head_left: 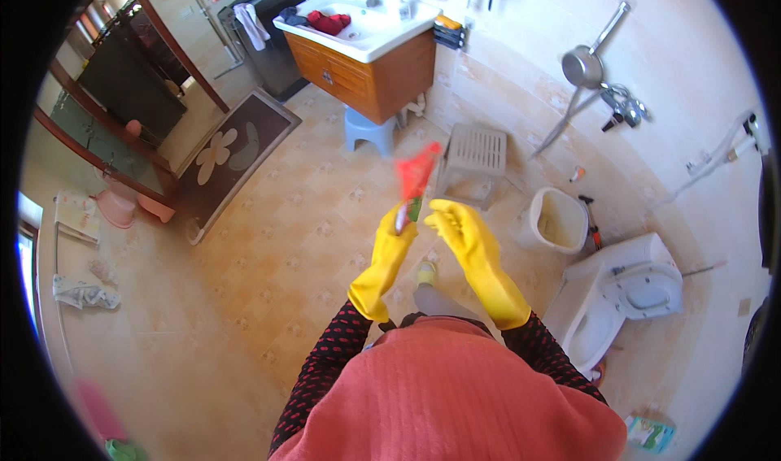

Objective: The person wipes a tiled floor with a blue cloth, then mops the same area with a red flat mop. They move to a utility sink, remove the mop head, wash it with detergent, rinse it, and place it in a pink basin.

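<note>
Both my hands wear yellow rubber gloves. My left hand is closed around the lower end of a thin red packet with a green patch, held up in front of me; the packet is blurred. My right hand hovers just to the right of it, fingers spread and empty, close to the packet without clearly touching it. My sleeves are black with red dots, and a salmon-coloured top fills the lower middle.
Tiled bathroom floor. White toilet at the right, cream bin beside it, grey plastic stool ahead, blue stool under a wooden vanity with white basin. Dark flower mat lies left by the doorway.
</note>
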`<state>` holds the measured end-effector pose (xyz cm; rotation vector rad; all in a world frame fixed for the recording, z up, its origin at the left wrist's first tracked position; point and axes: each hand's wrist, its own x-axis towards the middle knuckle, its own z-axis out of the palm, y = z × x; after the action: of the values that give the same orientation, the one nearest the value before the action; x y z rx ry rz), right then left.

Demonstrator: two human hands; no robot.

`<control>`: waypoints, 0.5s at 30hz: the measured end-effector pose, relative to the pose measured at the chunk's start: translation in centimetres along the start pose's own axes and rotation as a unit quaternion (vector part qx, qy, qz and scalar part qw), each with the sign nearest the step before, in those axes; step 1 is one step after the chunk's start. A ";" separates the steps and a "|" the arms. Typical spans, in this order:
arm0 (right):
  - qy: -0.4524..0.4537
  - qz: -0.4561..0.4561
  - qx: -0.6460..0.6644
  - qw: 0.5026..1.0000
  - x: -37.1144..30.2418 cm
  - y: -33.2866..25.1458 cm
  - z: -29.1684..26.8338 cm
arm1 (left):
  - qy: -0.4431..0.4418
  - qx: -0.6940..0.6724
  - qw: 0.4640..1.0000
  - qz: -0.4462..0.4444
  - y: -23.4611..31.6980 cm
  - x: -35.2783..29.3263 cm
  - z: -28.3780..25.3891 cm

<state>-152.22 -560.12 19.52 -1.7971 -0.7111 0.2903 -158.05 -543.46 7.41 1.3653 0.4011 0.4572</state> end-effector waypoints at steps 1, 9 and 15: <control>0.029 0.044 0.023 0.998 2.2 1.2 -0.6 | 0.030 -0.087 0.990 -0.104 1.1 2.0 -0.7; -0.171 0.109 0.425 0.882 20.0 8.6 4.0 | -0.087 -0.141 0.967 -0.195 8.3 11.5 -4.8; -0.310 0.129 0.378 0.863 26.9 4.5 9.8 | -0.036 -0.113 0.968 -0.219 9.4 17.9 -8.3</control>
<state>-134.69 -537.26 16.01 -1.0116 -0.6526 1.1949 -148.01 -525.64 15.13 1.0297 0.5571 0.0821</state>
